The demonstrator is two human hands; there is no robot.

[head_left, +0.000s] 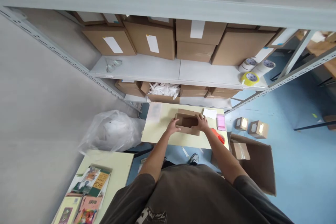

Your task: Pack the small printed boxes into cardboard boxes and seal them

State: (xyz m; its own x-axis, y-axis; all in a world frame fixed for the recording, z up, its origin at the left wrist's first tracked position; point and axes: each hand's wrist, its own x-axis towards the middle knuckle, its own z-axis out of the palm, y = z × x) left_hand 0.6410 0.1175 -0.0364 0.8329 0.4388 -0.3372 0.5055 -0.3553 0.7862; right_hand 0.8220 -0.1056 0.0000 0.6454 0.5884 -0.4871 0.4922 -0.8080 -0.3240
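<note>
A small open cardboard box (189,131) stands on the pale yellow table (157,133), its inside dark and its flaps spread along the long sides. My left hand (173,126) grips the left end wall, with the thumb on the near side. At the opposite end my right hand (201,123) is closed over the wall, some fingers reaching inside. Just right of my right forearm lies a red-orange tape dispenser (218,135). A pink item (221,121), partly blurred, and a white sheet of paper (210,113) rest near the table's right edge.
Shelving (152,68) with cardboard boxes rises behind the table. Tape rolls (250,78) sit at its right end. A large open carton (258,168) and two small boxes (258,129) stand on the floor at right. At left are a plastic bag (115,131) and a side table (119,162) with books.
</note>
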